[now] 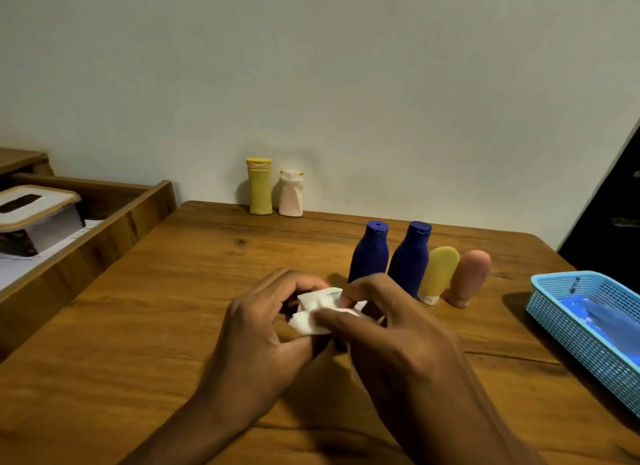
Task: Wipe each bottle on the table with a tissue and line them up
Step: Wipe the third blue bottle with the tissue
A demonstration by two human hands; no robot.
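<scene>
Bottles and a tissue on the wooden counter [145, 312]

A crumpled white tissue [313, 314] is pinched between both hands near the counter's middle. Just right of it, four bottles stand in a touching row: two dark blue bottles [370, 253] [410, 258] upright, then a yellow tube [439, 274] and a pinkish-orange tube [471, 277] standing on their caps. At the counter's far edge, a yellow bottle [259, 186] and a pale pink bottle [291, 193] stand upright side by side.

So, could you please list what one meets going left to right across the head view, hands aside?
Tissue box → yellow bottle → white bottle → two blue bottles → yellow tube → pink tube → blue basket.
</scene>
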